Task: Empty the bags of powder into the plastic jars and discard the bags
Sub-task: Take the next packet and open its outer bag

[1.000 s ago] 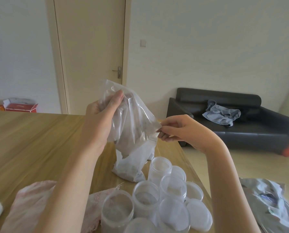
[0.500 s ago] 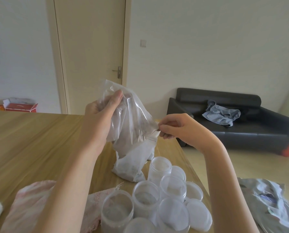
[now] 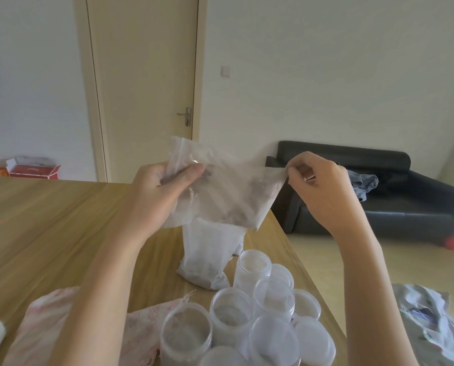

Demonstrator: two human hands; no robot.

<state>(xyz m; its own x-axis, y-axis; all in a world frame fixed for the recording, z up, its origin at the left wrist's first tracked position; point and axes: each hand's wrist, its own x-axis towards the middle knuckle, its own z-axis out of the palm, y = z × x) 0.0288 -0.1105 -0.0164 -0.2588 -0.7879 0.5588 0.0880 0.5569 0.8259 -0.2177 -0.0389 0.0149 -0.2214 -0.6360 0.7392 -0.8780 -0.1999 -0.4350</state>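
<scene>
- Clear plastic is what I have in both hands in the head view: a crumpled transparent zip bag with a smear of brownish powder inside, held in the air above the light wooden table.
- My left hand grips the bag's left side, thumb on the near face and fingers curled behind it, just under the zip strip.
- My right hand pinches the bag's right corner between thumb and curled fingers, so the plastic is pulled flat between the two hands.
- Directly below the held bag, a second clear bag holding grey powder stands on the table.
- Just right of and nearer than that standing bag sits a cluster of round clear plastic jars by the table's right edge; some are open with a little powder at the bottom, some look capped with white lids.
- Touching the jars on their left lies a pale pink cloth.
- Beyond the table's right edge is a black leather sofa with blue-grey clothing on it.
- Behind the table's far edge are a closed cream door and a red cardboard box on the floor.
</scene>
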